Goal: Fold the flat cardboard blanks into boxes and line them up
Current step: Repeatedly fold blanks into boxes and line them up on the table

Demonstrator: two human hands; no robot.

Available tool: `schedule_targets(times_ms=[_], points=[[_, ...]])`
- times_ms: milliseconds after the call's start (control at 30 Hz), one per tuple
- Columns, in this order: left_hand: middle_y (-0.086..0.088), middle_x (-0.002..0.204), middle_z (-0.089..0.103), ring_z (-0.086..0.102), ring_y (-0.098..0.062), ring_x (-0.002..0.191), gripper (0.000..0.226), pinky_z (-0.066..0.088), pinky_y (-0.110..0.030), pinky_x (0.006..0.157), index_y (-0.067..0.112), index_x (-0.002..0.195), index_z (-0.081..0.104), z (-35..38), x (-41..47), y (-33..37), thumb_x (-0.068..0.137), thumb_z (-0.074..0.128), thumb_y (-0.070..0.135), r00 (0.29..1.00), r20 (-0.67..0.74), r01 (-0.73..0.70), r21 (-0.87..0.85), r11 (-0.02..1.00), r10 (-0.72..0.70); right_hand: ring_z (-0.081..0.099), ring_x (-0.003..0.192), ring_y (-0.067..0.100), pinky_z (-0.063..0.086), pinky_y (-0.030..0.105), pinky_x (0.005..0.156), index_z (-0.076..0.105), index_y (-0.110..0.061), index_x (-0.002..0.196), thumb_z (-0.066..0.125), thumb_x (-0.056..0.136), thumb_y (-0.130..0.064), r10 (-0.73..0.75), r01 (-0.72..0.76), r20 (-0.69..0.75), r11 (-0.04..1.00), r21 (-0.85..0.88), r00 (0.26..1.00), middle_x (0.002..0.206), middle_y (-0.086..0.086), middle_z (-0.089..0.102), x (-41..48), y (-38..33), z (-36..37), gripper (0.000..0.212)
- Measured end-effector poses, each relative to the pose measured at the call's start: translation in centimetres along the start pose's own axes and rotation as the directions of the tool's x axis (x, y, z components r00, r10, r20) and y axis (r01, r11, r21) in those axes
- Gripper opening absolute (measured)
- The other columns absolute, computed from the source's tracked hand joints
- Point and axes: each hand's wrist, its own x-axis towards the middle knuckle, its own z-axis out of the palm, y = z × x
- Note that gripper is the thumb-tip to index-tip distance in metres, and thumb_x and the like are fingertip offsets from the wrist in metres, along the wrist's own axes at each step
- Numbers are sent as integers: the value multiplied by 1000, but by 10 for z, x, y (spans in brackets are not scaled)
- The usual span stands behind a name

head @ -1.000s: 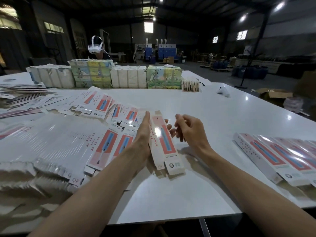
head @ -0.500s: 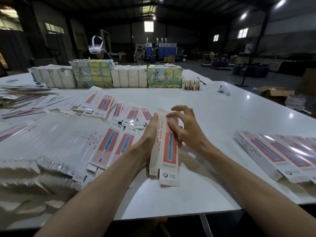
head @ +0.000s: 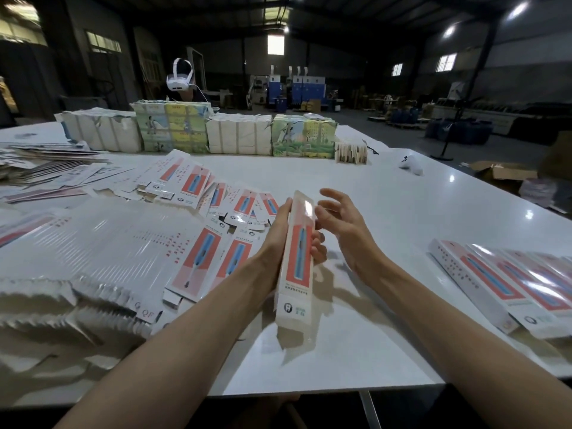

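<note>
- Head view: a long, narrow box (head: 296,261), white with a red panel and a blue stripe, is held up off the counter (head: 402,218) in the middle of the picture. It points lengthwise away from the person, and its near end is blurred.
- The left hand (head: 277,239) grips the box along its left side. Its fingers (head: 318,247) curl round underneath and show at the box's right edge.
- The right hand (head: 343,222) is just beside the far half of the box, with fingers spread and relaxed and holding nothing. Whether its fingertips touch the box cannot be told.
- Flat blanks (head: 198,258) with the same red and blue print lie fanned and overlapping on the counter, left of the hands.
- Finished boxes (head: 501,280) lie side by side in a row at the right, touching one another and well apart from the held box.
- Wrapped bundles (head: 238,137), some white and some with coloured drawings, stand in a line along the far side of the counter.
- A person wearing a white headset (head: 179,77) is behind the bundles.
- A small white object (head: 411,165) lies on the far right of the counter.
- An open carton (head: 504,173) sits on the floor beyond the counter's right edge.
</note>
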Motion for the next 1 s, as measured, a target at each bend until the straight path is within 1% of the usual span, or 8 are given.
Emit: schedule_targets(times_ms=[133,233,333,467,633,733,867,1000], points=[[-6,76,56,59,-15,57,60,56,-29,54,14,99,61,-8,5,1,99,48,72,997,-40,-62,19,998,63,73,98,23,57,47,95,55,-31,134,72,90,-54,106,-110,98,993,32,990,104,8,76,-3,2,1,53],[-12,84,73,72,-25,70,66,62,-39,67,13,116,67,-13,7,-4,98,48,74,985,-102,-131,71,989,138,76,96,24,59,46,94,53,-32,134,71,96,-53,79,-79,61,997,-2,995,102,6,80,-3,-1,0,47],[-14,102,81,79,-36,91,69,66,-45,71,23,126,66,-5,6,-9,99,34,78,963,-136,-210,152,966,231,74,82,22,61,33,69,52,-28,130,70,98,-50,35,-36,12,999,18,999,99,9,80,-4,-6,-4,43],[-15,115,76,80,-33,92,61,66,-47,72,36,144,43,3,1,-9,97,45,75,886,-135,-364,392,845,444,75,93,22,61,39,90,53,-27,129,69,99,-48,-15,14,-17,998,-61,1000,97,6,80,-3,-6,-11,40],[-15,133,63,75,-36,109,103,62,-57,92,47,157,24,9,-2,-14,82,91,30,898,5,-393,461,796,441,78,99,21,65,38,86,59,-28,133,70,100,-43,-34,34,-16,999,-33,999,102,3,81,-4,-9,-15,38],[-12,131,63,75,-35,108,107,64,-54,88,50,158,23,9,-1,-13,82,91,16,885,22,-414,491,766,464,79,98,22,65,33,78,62,-25,135,69,101,-37,-46,45,-25,998,-38,999,101,3,81,-5,-11,-14,37],[-12,109,69,80,-28,90,87,66,-38,69,45,147,33,5,-2,-14,85,82,8,877,20,-412,549,728,481,77,99,31,63,46,92,68,-15,128,69,103,-30,-40,40,4,998,-53,999,104,15,78,-4,-12,-13,29],[-12,115,65,79,-29,91,82,67,-40,74,42,146,31,4,-2,-15,87,80,13,875,-4,-367,646,669,484,76,102,31,61,46,97,68,-13,122,66,104,-29,-21,24,29,995,-96,999,106,13,78,-3,-10,-14,24]])
